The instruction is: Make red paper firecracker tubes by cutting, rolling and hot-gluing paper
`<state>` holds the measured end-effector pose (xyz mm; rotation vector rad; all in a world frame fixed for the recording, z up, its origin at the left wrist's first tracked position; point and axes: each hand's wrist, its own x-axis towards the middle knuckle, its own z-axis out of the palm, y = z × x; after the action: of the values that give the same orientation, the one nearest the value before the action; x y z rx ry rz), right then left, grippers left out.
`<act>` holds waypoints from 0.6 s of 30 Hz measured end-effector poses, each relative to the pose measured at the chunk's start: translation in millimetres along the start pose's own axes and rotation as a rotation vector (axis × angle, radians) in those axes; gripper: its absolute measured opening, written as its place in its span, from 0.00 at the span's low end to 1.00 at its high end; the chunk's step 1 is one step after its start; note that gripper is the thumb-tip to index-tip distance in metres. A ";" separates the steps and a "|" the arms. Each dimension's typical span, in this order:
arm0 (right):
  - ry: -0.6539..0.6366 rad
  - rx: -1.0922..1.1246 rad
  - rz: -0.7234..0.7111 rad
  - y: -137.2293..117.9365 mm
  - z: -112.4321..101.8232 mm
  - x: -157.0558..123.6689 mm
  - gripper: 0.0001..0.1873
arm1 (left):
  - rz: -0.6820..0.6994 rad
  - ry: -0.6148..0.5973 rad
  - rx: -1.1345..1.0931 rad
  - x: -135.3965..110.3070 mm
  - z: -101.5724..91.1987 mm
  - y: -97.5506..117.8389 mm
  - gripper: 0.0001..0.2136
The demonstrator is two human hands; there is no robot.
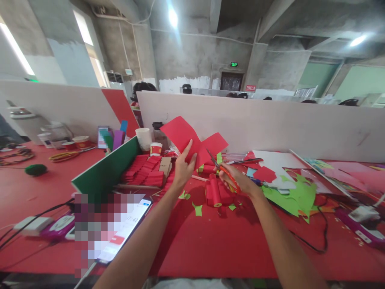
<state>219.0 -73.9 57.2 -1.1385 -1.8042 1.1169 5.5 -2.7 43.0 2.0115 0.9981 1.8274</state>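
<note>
My left hand (184, 167) pinches a sheet of red paper (183, 134) and holds it up over the table. A deep V-shaped gap parts the sheet's upper edge. Close by on the right, my right hand (237, 180) grips orange-handled scissors (229, 176), their blades pointing up and left at the paper's right side. Whether the blades touch the paper I cannot tell. Below the hands lie a red paper roll (215, 190) and small green paper scraps (197, 209).
Stacked red paper pieces (147, 170) lie left, beside a green board (105, 166). A phone (126, 230) rests at front left. Cut green paper (288, 194) and white sheets (275, 160) spread to the right, near a black cable (325, 235). A white partition (255, 124) stands behind.
</note>
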 end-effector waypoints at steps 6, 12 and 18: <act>0.019 -0.030 -0.003 0.0 1.6 1.2 0.24 | -0.027 -0.017 -0.001 -0.2 -1.0 1.6 0.26; 0.001 -0.079 -0.018 1.0 0.8 -0.1 0.24 | -0.030 0.001 -0.002 0.8 -2.1 0.3 0.26; -0.021 -0.208 -0.050 4.0 0.2 -0.3 0.27 | 0.049 0.013 -0.018 2.5 -0.6 -6.5 0.26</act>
<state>220.1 -73.3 53.4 -1.1970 -1.9904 0.9321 2.8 3.5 41.2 2.0332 0.9408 1.8700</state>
